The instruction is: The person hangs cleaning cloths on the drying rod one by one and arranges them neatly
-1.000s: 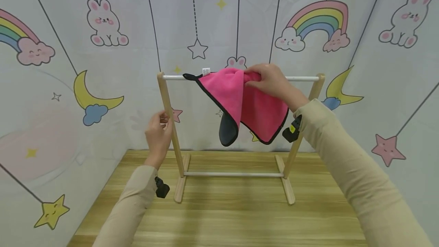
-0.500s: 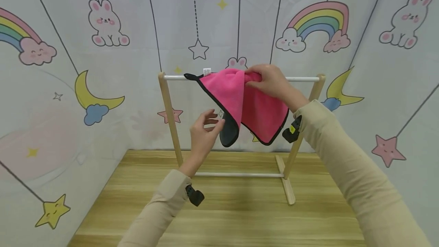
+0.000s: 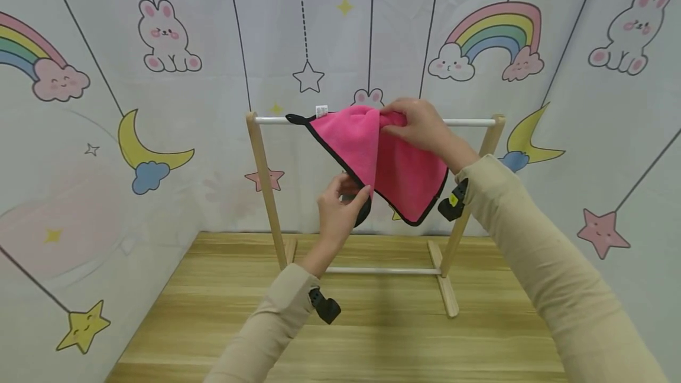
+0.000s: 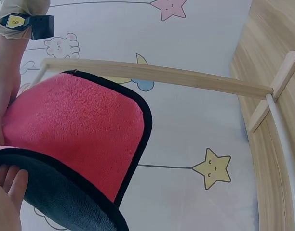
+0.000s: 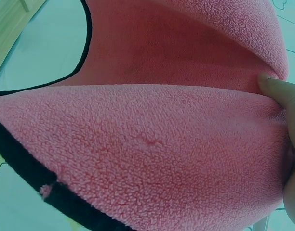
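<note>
Where hands (image 3: 340,208) grip pink towel (image 3: 393,164), wooden tabletop (image 3: 372,336), cartoon backdrop (image 3: 159,40).

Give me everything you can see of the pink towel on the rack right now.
The pink towel is a fleecy cloth with black edge trim and a dark grey reverse showing at its lower left corner. It hangs bunched and folded over the white top rail of the wooden rack, with a small white tag near the rail. The right hand pinches its top fold at the rail; the left hand grips the hanging grey corner. Its lower tips hang clear of the table.
</note>
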Available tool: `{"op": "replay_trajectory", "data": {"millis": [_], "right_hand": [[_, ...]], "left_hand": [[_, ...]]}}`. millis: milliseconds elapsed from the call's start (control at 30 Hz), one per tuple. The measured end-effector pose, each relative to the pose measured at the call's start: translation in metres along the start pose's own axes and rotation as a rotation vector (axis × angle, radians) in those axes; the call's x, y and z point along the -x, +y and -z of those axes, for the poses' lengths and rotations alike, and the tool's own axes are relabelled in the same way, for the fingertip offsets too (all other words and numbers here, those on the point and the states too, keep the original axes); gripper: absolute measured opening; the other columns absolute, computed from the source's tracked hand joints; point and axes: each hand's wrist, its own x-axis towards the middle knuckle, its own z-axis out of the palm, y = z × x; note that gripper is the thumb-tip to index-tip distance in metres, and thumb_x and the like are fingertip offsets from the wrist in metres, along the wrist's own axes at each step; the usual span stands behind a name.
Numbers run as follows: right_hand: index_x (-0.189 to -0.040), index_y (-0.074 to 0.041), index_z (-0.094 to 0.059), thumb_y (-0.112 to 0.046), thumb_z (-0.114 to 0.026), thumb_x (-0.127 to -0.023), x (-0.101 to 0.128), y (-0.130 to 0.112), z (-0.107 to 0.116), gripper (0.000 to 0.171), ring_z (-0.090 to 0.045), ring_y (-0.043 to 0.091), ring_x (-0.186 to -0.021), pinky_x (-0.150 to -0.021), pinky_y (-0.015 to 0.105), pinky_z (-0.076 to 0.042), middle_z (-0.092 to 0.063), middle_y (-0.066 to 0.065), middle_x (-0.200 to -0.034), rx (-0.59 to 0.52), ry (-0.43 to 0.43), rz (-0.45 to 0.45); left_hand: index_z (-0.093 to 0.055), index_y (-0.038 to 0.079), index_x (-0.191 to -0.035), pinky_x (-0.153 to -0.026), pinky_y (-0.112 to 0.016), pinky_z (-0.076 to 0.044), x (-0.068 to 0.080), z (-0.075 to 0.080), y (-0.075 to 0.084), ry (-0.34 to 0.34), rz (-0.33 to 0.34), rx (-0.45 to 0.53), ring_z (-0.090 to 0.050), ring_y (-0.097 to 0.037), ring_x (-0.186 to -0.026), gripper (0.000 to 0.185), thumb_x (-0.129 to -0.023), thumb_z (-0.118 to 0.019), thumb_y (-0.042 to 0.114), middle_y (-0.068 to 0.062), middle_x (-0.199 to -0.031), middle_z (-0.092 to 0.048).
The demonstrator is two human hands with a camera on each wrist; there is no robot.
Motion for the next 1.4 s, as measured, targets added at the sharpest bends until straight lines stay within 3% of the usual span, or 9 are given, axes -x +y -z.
{"op": "replay_trajectory", "data": {"millis": [167, 367, 433, 600, 800, 933, 1033, 1167, 1400], "right_hand": [[-0.114, -0.005, -0.062, -0.016, -0.066, -0.083, 0.000, 0.000, 0.000, 0.033, -0.054, 0.023, -0.093, -0.077, 0.037, -0.051, -0.059, 0.011, -0.108, 0.004, 0.007, 0.007], [-0.110, -0.003, -0.065, -0.014, -0.069, -0.081, 0.002, 0.001, 0.001, 0.031, -0.051, 0.024, -0.087, -0.070, 0.035, -0.049, -0.052, 0.012, -0.101, -0.002, 0.063, 0.040], [-0.108, -0.003, -0.066, -0.014, -0.069, -0.081, 0.002, 0.001, 0.001, 0.029, -0.051, 0.023, -0.085, -0.069, 0.034, -0.049, -0.053, 0.012, -0.098, -0.011, 0.086, 0.056], [-0.103, -0.002, -0.069, -0.012, -0.067, -0.081, 0.002, 0.000, 0.001, 0.024, -0.054, 0.022, -0.083, -0.068, 0.033, -0.050, -0.057, 0.011, -0.094, -0.023, 0.127, 0.074], [-0.100, -0.002, -0.069, -0.012, -0.065, -0.083, -0.001, -0.002, 0.003, 0.020, -0.054, 0.021, -0.082, -0.069, 0.031, -0.050, -0.060, 0.011, -0.091, -0.001, 0.210, 0.070], [-0.101, -0.003, -0.069, -0.014, -0.064, -0.085, -0.004, -0.001, 0.004, 0.020, -0.055, 0.021, -0.081, -0.069, 0.031, -0.048, -0.062, 0.011, -0.090, 0.025, 0.260, 0.052], [-0.103, -0.005, -0.069, -0.017, -0.065, -0.084, -0.003, 0.001, 0.005, 0.023, -0.055, 0.020, -0.081, -0.068, 0.030, -0.046, -0.065, 0.010, -0.093, 0.030, 0.212, 0.006], [-0.105, -0.006, -0.068, -0.022, -0.066, -0.083, 0.001, 0.005, 0.008, 0.027, -0.057, 0.019, -0.079, -0.067, 0.030, -0.047, -0.067, 0.009, -0.094, 0.033, 0.088, -0.038], [-0.103, -0.005, -0.069, -0.015, -0.068, -0.082, 0.014, 0.022, 0.020, 0.024, -0.059, 0.020, -0.085, -0.073, 0.032, -0.049, -0.067, 0.009, -0.095, 0.034, 0.078, -0.007]], "left_hand": [[-0.058, -0.011, -0.093, -0.061, -0.041, -0.055, 0.001, -0.002, 0.003, 0.010, -0.010, -0.008, -0.061, -0.031, -0.075, 0.018, -0.079, -0.065, -0.002, -0.023, -0.084, -0.062], [-0.059, -0.011, -0.093, -0.057, -0.021, -0.052, -0.001, 0.005, 0.005, 0.054, -0.023, -0.044, -0.059, -0.029, -0.072, 0.015, -0.081, -0.063, -0.004, -0.022, -0.080, -0.063], [-0.060, -0.011, -0.093, -0.057, -0.017, -0.051, -0.005, 0.009, -0.003, 0.072, -0.028, -0.035, -0.060, -0.029, -0.072, 0.015, -0.081, -0.063, -0.003, -0.022, -0.080, -0.063], [-0.064, -0.007, -0.092, -0.056, -0.013, -0.049, -0.020, 0.023, -0.022, 0.127, -0.060, -0.049, -0.060, -0.023, -0.073, 0.015, -0.081, -0.065, 0.003, -0.018, -0.081, -0.064], [-0.064, -0.006, -0.092, -0.057, -0.011, -0.049, -0.043, 0.042, -0.019, 0.170, -0.116, -0.115, -0.060, -0.021, -0.075, 0.015, -0.082, -0.064, 0.005, -0.017, -0.082, -0.064], [-0.065, -0.001, -0.097, -0.060, -0.011, -0.048, -0.064, 0.055, -0.012, 0.192, -0.071, -0.241, -0.060, -0.017, -0.079, 0.019, -0.085, -0.063, 0.014, -0.011, -0.087, -0.066], [-0.065, 0.002, -0.099, -0.061, -0.013, -0.046, -0.082, 0.065, -0.012, 0.213, -0.038, -0.333, -0.060, -0.014, -0.080, 0.020, -0.087, -0.061, 0.018, -0.008, -0.088, -0.066], [-0.065, -0.002, -0.095, -0.060, -0.015, -0.042, -0.100, 0.079, -0.020, 0.239, -0.060, -0.386, -0.060, -0.020, -0.078, 0.016, -0.086, -0.060, 0.010, -0.013, -0.087, -0.066], [-0.066, -0.003, -0.095, -0.064, -0.019, -0.042, -0.106, 0.092, -0.027, 0.203, -0.074, -0.434, -0.059, -0.022, -0.076, 0.015, -0.085, -0.061, 0.007, -0.014, -0.086, -0.066]]}}
